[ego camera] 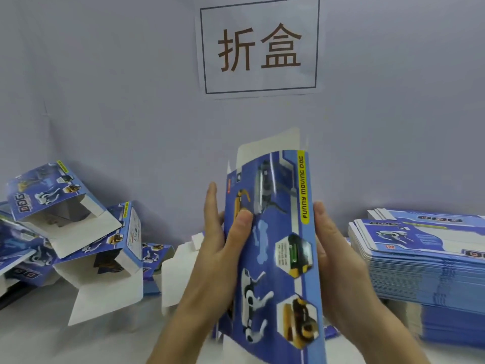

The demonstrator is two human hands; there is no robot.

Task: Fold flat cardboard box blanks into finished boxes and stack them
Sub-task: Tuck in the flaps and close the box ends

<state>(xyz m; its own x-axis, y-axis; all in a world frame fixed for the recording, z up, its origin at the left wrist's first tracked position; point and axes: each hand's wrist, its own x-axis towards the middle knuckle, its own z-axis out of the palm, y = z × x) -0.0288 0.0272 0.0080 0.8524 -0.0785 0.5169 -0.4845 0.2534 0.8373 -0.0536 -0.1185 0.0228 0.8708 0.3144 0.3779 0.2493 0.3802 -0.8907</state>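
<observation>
I hold a blue printed box blank [275,248] upright in front of me, its robot-dog pictures facing me and white flaps showing at its top. My left hand [220,248] grips its left edge, thumb pressed on the printed face and fingers behind. My right hand [333,253] holds the right edge, with its fingers hidden behind the card. A tall stack of flat blanks [425,261] lies at the right. Several folded boxes [86,232] with open ends are piled at the left.
A white tabletop [110,340] runs under everything. A grey backdrop rises close behind, carrying a white paper sign [259,46] with two large characters. White flaps of another box [178,271] lie just behind my left hand.
</observation>
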